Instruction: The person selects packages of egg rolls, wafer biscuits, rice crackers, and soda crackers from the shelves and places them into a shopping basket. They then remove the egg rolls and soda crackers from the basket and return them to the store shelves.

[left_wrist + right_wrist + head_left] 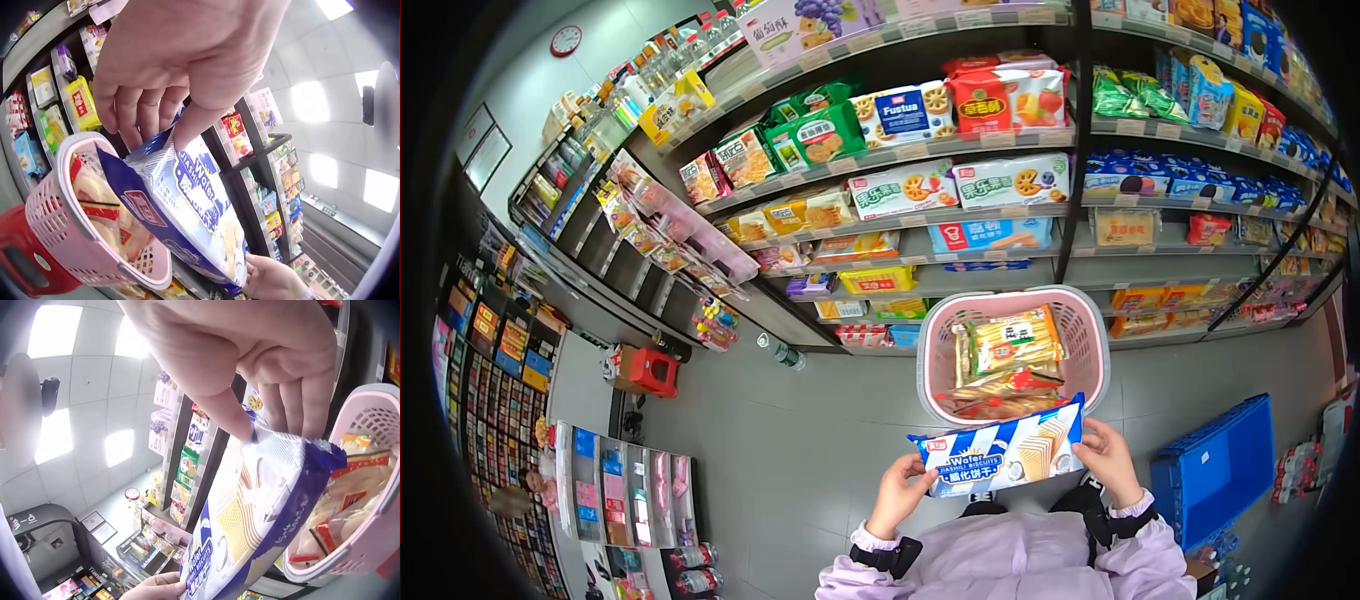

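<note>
A blue and white pack of wafer biscuits is stretched between both hands, its printed front facing up. My left hand pinches the pack's left end, thumb on the front and fingers behind, as the left wrist view shows at the crimped edge. At the opposite end my right hand grips the other corner the same way. Just beyond the pack stands a pink basket, whose near rim the pack partly overlaps in the head view. Inside the basket lie several clear and yellow snack packs with red labels.
Shelves of boxed and bagged biscuits rise behind the basket. A blue crate sits on the floor at right, bottles beside it. To the left are a red stool, a clear bottle on the floor and a white display rack.
</note>
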